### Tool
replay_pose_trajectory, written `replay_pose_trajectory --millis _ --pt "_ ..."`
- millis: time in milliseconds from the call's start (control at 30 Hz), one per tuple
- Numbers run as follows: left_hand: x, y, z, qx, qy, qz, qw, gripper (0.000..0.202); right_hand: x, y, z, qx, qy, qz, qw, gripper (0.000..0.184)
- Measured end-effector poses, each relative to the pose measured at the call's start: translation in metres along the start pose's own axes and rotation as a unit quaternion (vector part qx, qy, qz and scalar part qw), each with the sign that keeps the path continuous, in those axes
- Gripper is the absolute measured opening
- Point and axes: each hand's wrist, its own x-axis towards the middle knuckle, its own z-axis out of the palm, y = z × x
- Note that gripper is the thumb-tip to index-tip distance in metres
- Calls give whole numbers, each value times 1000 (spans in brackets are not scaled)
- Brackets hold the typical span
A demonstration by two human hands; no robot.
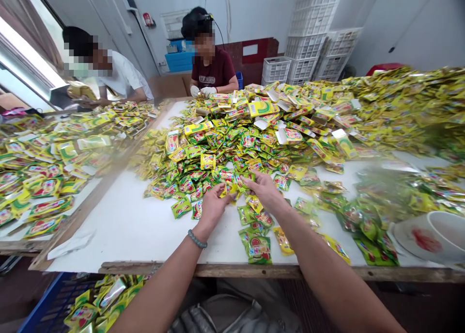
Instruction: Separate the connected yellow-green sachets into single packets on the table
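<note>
My left hand (213,206), with a beaded bracelet (197,239) at its wrist, pinches a small yellow packet (228,190) at the near edge of a heap. Just to the right, my right hand (267,191) has its thumb and fingers closed at a small green packet (240,182). Both hands are low over the white tabletop (134,226). Behind them rises the pile of green and yellow packets (189,170), with yellow cardboard boxes (263,108) on top, some with open flaps. Loose green packets (255,245) lie below my right hand.
A white bucket (432,236) lies tilted at the right edge. A blue crate (47,306) of packets stands below the table. Wooden strips (90,209) edge the tabletop. Two people (210,71) work across the table. White crates (305,47) are stacked behind.
</note>
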Motion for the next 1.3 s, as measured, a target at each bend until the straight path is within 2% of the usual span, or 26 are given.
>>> replay_pose_trajectory --millis 100,167,233,333,367,433,500,567,667,800,933,1033,1167,1233,1300 --pt "1 3 -2 -169 -23 -33 985 34 -3 2 13 67 -40 41 996 44" --pt "-2 6 -1 -231 -37 -36 972 31 -6 3 21 27 -29 33 999 42" --pt "-5 8 1 -254 -38 -40 966 31 -8 3 27 -50 9 4 999 38" --pt "-6 8 1 -242 -21 -36 969 37 -9 4 29 -116 59 -19 991 32" --pt "-5 7 1 -236 -15 -32 971 40 -9 4 29 -94 56 -11 994 32" --pt "-4 6 -2 -237 -10 -37 971 44 -8 3 27 5 8 33 999 36" --pt "-2 5 -6 -251 -21 -60 966 46 -7 2 23 107 -40 75 991 42" --pt "-2 6 -8 -267 -38 -80 959 47 -7 -1 21 153 -52 83 983 45" --pt "-3 6 -7 -255 -39 -73 963 45 -9 -6 19 117 -37 68 990 48" --pt "-2 9 -9 -181 -27 -52 982 42 -9 -8 18 17 -62 38 997 43" --pt "9 31 -20 -76 -80 -43 993 39 -5 -5 19 -48 -6 7 999 36" --pt "24 49 -21 -32 -115 -32 992 42 -5 -5 20 34 -7 44 998 37" --pt "36 53 -5 -51 -88 3 995 37 -8 -9 17 201 5 113 973 46" --pt "37 49 2 -82 -75 6 994 36 -8 -11 14 219 13 118 968 55" --pt "40 48 3 -84 -88 -1 993 37 -8 -12 10 191 25 108 975 60"
